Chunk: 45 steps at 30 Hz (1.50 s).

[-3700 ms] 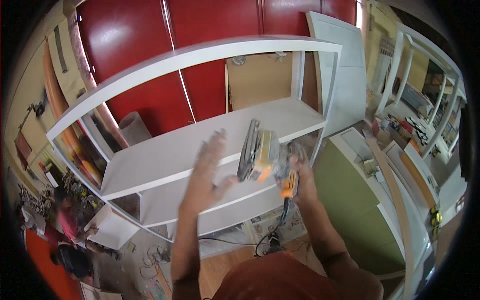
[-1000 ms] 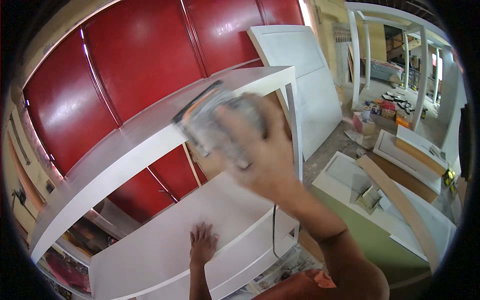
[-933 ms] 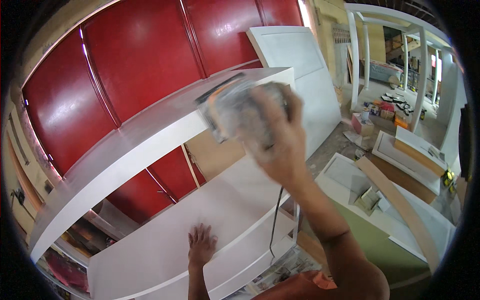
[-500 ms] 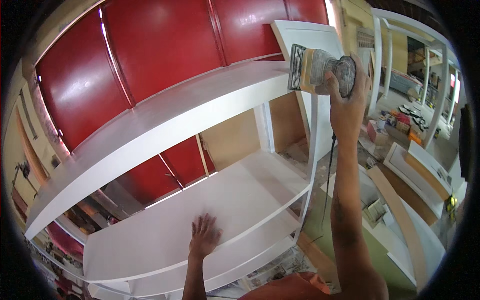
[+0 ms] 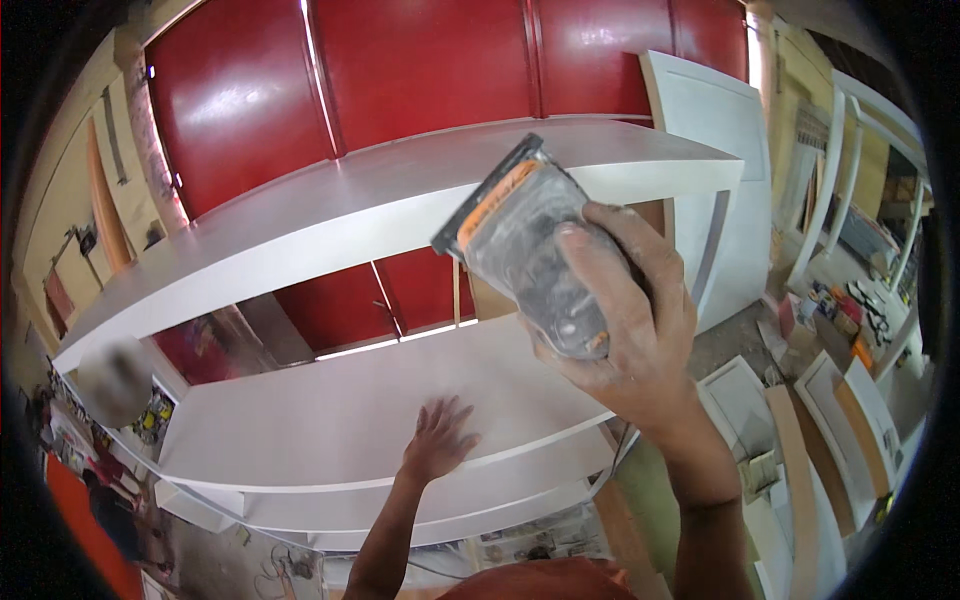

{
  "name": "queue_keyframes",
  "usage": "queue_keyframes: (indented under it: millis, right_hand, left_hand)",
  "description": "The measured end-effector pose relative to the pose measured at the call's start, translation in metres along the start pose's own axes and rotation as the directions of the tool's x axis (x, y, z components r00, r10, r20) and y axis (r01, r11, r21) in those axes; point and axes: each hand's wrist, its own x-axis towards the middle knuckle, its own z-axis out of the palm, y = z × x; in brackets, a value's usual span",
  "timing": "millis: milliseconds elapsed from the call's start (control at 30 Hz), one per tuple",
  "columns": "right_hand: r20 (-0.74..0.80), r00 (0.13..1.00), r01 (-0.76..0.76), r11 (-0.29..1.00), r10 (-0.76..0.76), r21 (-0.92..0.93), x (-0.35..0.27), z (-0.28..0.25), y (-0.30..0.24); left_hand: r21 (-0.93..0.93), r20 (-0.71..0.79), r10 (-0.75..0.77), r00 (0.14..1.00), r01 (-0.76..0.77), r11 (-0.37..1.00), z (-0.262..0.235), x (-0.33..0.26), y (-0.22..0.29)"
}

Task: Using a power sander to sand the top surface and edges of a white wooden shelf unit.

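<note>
Seen from above through a wide, curved lens: right hand (image 5: 625, 320) raised near the middle of the view, grip closed firmly around a dusty grey and orange power sander (image 5: 530, 255), held in the air in front of the front edge of the top board (image 5: 400, 215) of a large white shelf unit, pad apparently not pressed flat on any surface. Left hand (image 5: 438, 440) lower down, grip wide, palm and spread fingers resting flat on the middle shelf (image 5: 330, 400) and holding nothing. Shelf boards uniformly white and matte, with no bare patches visible; how much sanding is done or left cannot be told, though tool in hand suggests work under way. Behind the unit, glossy red panels (image 5: 420, 70). At right, white framed door panels (image 5: 705, 110) leaning and lying on the floor.
</note>
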Motion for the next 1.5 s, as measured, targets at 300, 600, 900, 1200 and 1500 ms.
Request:
queue_keyframes:
  millis: [300, 600, 900, 1200, 1500]
  right_hand:
    - [-0.123, 0.984, -0.150, 0.972, 0.128, -0.183, 0.003, -0.007, 0.012]
    - [0.056, 0.992, 0.107, 0.990, -0.112, 0.093, 0.043, 0.048, -0.094]
    - [0.206, 0.968, 0.126, 0.988, -0.141, 0.085, 0.040, 0.047, -0.107]
    - [-0.160, 0.953, -0.272, 0.960, 0.259, -0.069, 0.018, 0.019, -0.039]
    - [0.183, 0.979, 0.086, 0.996, -0.087, 0.012, 0.047, 0.063, -0.124]
  left_hand:
    - [-0.024, 0.017, -0.023, 1.000, 0.023, 0.999, -0.006, -0.001, 0.004]
    - [-0.041, -0.015, -0.025, 1.000, 0.024, 0.999, 0.002, -0.005, -0.001]
    - [-0.056, -0.015, -0.001, 1.000, 0.000, 0.998, 0.003, -0.005, -0.003]
    - [-0.004, 0.042, -0.005, 0.999, 0.005, 1.000, -0.007, -0.003, 0.003]
    - [-0.219, 0.016, 0.033, 0.999, -0.029, 0.975, 0.009, -0.003, -0.008]
